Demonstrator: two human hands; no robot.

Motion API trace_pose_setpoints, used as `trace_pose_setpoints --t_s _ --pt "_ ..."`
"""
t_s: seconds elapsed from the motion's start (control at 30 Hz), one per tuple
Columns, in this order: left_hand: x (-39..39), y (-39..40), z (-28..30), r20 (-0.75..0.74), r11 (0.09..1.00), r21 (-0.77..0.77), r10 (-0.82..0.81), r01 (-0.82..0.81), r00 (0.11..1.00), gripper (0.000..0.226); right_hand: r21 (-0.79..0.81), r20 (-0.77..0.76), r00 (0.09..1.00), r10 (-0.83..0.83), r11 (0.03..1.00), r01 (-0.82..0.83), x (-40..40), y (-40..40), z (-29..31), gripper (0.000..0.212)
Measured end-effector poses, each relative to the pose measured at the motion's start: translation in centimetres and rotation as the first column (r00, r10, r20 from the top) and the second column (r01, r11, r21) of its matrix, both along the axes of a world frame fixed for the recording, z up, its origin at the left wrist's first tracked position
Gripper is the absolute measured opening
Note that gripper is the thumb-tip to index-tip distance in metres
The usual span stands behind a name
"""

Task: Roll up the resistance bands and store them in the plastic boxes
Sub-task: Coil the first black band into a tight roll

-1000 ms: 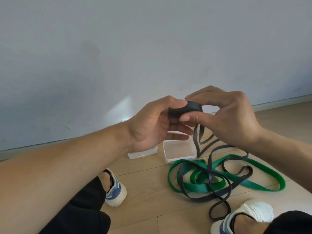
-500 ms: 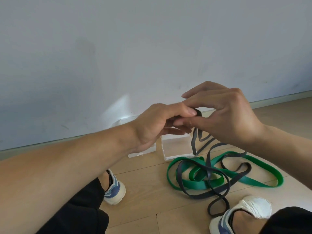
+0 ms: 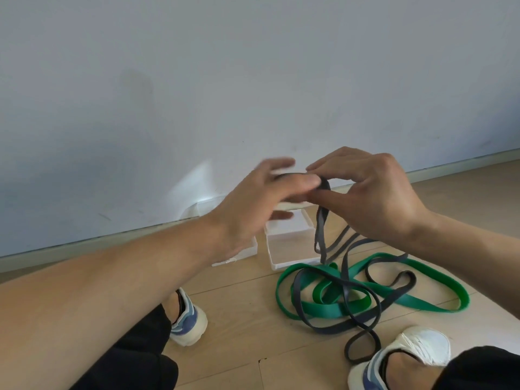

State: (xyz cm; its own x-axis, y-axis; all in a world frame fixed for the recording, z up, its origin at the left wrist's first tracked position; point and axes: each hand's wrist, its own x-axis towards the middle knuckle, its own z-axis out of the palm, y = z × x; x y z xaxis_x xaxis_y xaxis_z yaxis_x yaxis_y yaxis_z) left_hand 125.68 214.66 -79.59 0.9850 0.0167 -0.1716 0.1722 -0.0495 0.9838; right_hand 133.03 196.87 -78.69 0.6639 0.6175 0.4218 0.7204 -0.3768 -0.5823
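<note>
Hands raised together above the floor, at the middle of the view. Left hand (image 3: 261,198) blurred, fingers spread and mostly straight, thumb lying across the top of the dark grey rubber resistance band (image 3: 342,288); whether gripping or only touching, cannot tell. Right hand (image 3: 374,192) sharper, thumb and forefinger pinching the same grey band at its upper end. Rolled part of that band almost wholly hidden between the two hands, only a dark edge showing at 12 o'clock of the left thumb. From the pinch, loose grey strap hanging toward 6 o'clock, then sprawling in loops over the pale wooden floor (image 3: 239,327). Flat green rubber resistance band (image 3: 323,308) lying unrolled on the boards, tangled under and through the grey loops, at 5 o'clock from the hands. Clear square plastic box (image 3: 292,249) open on the floor just beyond the green band, its far rim covered by the left hand. Second clear plastic box (image 3: 242,253) to its 9 o'clock, mostly behind the left wrist. White and blue trainers (image 3: 188,319) at the bottom, the right one cut off by the frame edge.
</note>
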Motion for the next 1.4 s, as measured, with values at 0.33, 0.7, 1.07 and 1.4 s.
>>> trace_pose_setpoints --t_s 0.33,0.7,1.07,1.4 --pt "0.2 0.2 0.5 0.173 0.973 0.119 0.175 -0.197 0.969 0.027 0.023 -0.307 0.95 -0.052 0.998 0.062 0.0 0.4 -0.2 0.009" --pt "0.7 0.5 0.7 -0.045 0.921 -0.159 0.352 -0.355 0.935 0.025 0.336 -0.613 0.778 0.136 0.936 0.101 -0.1 1.0 -0.7 0.03" --pt "0.8 1.7 0.9 -0.124 0.95 -0.181 0.235 -0.255 0.964 0.022 0.152 -0.639 0.769 0.032 0.985 0.085 -0.2 0.9 -1.2 0.026" --pt "1.5 2.9 0.1 -0.017 0.978 -0.028 0.208 -0.209 0.978 0.02 -0.078 -0.57 0.805 -0.165 0.986 0.147 2.0 0.0 1.8 0.015"
